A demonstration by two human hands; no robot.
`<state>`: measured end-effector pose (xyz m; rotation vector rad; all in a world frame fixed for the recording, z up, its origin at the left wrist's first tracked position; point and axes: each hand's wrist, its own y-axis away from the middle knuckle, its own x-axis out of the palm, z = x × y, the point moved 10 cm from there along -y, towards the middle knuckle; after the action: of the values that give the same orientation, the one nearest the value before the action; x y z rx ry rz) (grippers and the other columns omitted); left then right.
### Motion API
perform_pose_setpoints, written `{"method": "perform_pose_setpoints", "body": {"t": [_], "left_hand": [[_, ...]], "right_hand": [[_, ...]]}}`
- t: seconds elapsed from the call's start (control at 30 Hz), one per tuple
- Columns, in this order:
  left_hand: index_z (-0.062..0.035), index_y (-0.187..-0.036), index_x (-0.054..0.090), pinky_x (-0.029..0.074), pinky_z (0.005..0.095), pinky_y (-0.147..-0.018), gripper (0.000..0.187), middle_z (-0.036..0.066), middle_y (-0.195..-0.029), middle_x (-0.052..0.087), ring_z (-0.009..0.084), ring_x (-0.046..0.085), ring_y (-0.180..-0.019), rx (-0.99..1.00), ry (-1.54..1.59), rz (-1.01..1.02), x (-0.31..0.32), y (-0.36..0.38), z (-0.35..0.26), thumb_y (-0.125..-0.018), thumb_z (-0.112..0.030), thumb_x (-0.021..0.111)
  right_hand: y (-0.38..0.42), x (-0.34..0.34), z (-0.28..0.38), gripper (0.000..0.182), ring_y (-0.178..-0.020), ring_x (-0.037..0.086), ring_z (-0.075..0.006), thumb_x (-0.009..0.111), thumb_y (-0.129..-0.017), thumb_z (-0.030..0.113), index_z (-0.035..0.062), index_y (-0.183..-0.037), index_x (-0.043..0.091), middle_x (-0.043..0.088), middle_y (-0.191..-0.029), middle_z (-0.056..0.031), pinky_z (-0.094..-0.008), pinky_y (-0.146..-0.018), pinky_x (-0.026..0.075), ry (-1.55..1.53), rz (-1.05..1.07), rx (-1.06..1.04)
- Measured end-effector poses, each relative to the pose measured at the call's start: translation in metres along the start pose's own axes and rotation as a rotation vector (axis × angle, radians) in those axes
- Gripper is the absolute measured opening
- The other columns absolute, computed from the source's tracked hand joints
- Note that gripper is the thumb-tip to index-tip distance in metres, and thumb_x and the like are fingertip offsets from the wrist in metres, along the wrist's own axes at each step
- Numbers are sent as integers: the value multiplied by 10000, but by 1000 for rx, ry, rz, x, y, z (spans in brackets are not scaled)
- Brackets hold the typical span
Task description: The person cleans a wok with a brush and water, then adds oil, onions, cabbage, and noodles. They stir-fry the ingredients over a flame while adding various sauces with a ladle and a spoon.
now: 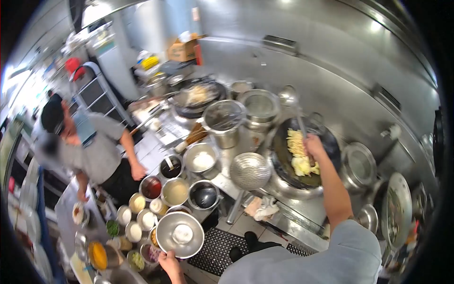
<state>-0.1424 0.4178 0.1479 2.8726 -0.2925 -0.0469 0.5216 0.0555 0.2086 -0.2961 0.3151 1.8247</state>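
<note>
My left hand [171, 266] grips the rim of a steel mixing bowl [195, 245], which has a small heap of white stuff at its bottom. The bowl is held above several small food containers. Over the wok [280, 150] my right hand [314, 146] is closed round the handle of a ladle [288, 96], whose cup points away to the back, beyond the wok. In the wok lie pale yellow strips [296, 141] and pale, soft-looking lumps [302, 166]. To the left of the wok rests a perforated strainer [250, 171], its handle pointing toward me.
A co-worker [97, 146] stands at the left by the prep counter. Steel pots [223, 122] and sauce bowls [175, 191] crowd the middle. A second wok [201, 97] with food stands further back. White cloths [263, 209] lie at the stove's front edge.
</note>
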Motion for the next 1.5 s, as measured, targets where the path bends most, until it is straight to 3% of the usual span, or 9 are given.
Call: {"method": "perform_pose_setpoints", "body": {"t": [0.1, 0.17, 0.2, 0.23, 0.27, 0.37, 0.47, 0.9, 1.5], "left_hand": [[40, -862, 657, 412, 239, -462, 163, 29, -716, 640, 87, 537, -517, 31, 43, -123, -23, 1, 9, -757, 8, 537], [29, -852, 658, 427, 239, -438, 134, 32, -704, 641, 96, 548, -498, 16, 25, -195, -41, 14, 8, -781, -17, 553], [23, -845, 658, 440, 241, -429, 122, 36, -701, 643, 102, 560, -495, -45, 16, -205, -41, 17, 6, -793, -29, 560], [61, -895, 653, 458, 260, -632, 169, 60, -815, 666, 126, 590, -668, -126, 47, -224, -40, 25, 2, -777, 25, 536], [61, -895, 653, 458, 260, -632, 169, 60, -815, 666, 126, 590, -668, -120, 52, -254, -45, 28, 2, -777, 25, 536], [27, -827, 640, 415, 257, -411, 116, 69, -681, 630, 134, 550, -477, -123, 129, -286, -51, 32, 9, -785, 8, 533], [18, -814, 633, 403, 251, -386, 102, 62, -654, 621, 127, 534, -450, -104, 84, -316, -60, 34, 14, -788, -5, 537], [6, -816, 625, 457, 254, -440, 97, 56, -715, 643, 121, 578, -538, -89, 62, -393, -75, 50, 9, -804, -16, 531], [7, -823, 639, 421, 256, -436, 89, 53, -686, 635, 121, 552, -502, -113, 140, -418, -88, 52, 22, -792, -2, 556]], "right_hand": [[-47, 21, 14, 51, -430, 431, -108, 524, -850, 91, 74, -848, 572, 459, -588, 23, -291, -386, 345, 43, 33, -9], [-90, 35, 0, 96, -403, 425, -124, 531, -851, 98, 103, -760, 500, 449, -572, 9, -303, -360, 349, -33, 120, 35], [-92, 38, 12, 101, -404, 430, -126, 527, -863, 105, 96, -771, 487, 451, -575, -1, -301, -359, 364, 63, 63, 22], [-98, 45, 16, 99, -410, 437, -127, 522, -867, 106, 84, -778, 483, 453, -580, -6, -304, -362, 373, 67, 72, 23], [-105, 47, 18, 100, -417, 444, -128, 516, -871, 106, 72, -785, 478, 455, -585, -12, -307, -365, 382, 70, 66, 29], [-122, 54, 18, 110, -424, 450, -128, 504, -878, 103, 54, -786, 470, 459, -592, -17, -309, -370, 388, 115, 76, 25], [-134, 58, 18, 100, -424, 452, -128, 502, -879, 95, 45, -800, 467, 460, -596, -20, -310, -371, 390, 154, 80, 12], [-143, 70, 19, 67, -445, 485, -158, 486, -851, 82, 15, -858, 496, 490, -624, -40, -338, -424, 422, 183, 127, 18], [-153, 74, 9, 75, -419, 471, -159, 496, -859, 79, 36, -811, 458, 468, -598, -35, -338, -381, 408, 169, 144, 38]]}}
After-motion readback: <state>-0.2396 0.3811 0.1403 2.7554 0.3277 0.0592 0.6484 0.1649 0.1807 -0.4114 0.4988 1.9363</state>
